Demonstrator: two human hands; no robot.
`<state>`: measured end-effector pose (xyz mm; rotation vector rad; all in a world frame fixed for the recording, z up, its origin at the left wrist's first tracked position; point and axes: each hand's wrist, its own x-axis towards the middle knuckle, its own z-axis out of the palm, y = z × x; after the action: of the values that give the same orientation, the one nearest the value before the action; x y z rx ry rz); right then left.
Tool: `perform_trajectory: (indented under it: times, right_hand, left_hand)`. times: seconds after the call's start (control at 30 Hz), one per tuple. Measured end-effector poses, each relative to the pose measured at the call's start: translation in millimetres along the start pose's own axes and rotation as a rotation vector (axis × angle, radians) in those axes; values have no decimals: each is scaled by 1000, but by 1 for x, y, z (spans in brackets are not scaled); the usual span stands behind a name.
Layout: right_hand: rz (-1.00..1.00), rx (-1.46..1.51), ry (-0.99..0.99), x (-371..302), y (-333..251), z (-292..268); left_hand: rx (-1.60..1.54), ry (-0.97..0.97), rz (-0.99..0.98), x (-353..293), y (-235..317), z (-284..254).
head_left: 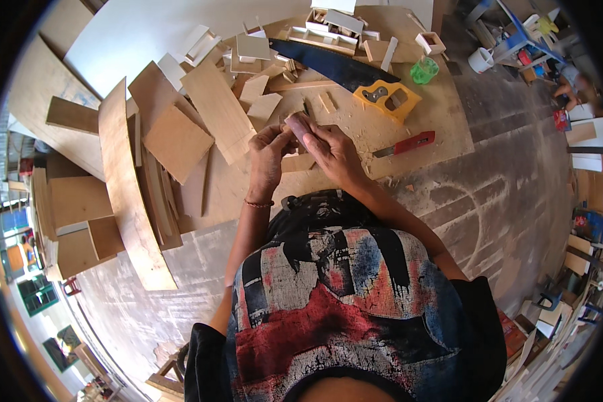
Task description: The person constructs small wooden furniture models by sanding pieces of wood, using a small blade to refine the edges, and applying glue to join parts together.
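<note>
Over the workbench's near edge, my two hands meet. My right hand (335,151) is closed on a folded piece of brownish-purple sandpaper (297,123), thumb along its side. Against it, my left hand (268,157) pinches a small wooden piece that its fingers mostly hide. Beyond them lies a handsaw (388,100) with a dark blade and yellow handle. To the right of my right hand, a red-handled utility knife (412,143) rests with its blade pointing left. Wood shavings and a small wood offcut (327,102) lie between saw and hands.
Plywood boards (218,110) and a long curved strip (130,194) cover the left side of the workbench (442,127). Small wooden boxes (321,40) stand at the back, with a green translucent cup (424,70) at the far right. A white bucket (480,60) stands beyond the bench.
</note>
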<state>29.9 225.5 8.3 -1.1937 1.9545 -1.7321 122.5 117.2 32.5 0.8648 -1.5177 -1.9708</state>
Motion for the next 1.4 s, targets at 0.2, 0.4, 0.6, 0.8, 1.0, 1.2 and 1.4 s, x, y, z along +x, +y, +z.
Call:
perform_trajectory:
  times: [0.2,0.4,0.6,0.8,1.0,1.2,1.4]
  right_hand:
    - [23,-35,80,17,2,-5]
    - [17,-128,85,4,11,1]
    - [-47,-138,97,7,6,2]
    - [16,-134,117,11,9,-3]
    - [37,-178,33,-5,5,-2]
    - [7,-59,128,16,5,-2]
    - [29,-125,43,5,6,-5]
  left_hand:
    - [69,-125,-14,5,2,9]
    - [47,-109,-52,13,-1,-2]
    - [-11,-120,-70,18,-4,-2]
    - [50,-219,-134,15,-1,5]
    - [-24,-170,-101,25,-3,-11]
    - [16,-169,-159,13,0,2]
    - [44,-191,-143,18,-3,-3]
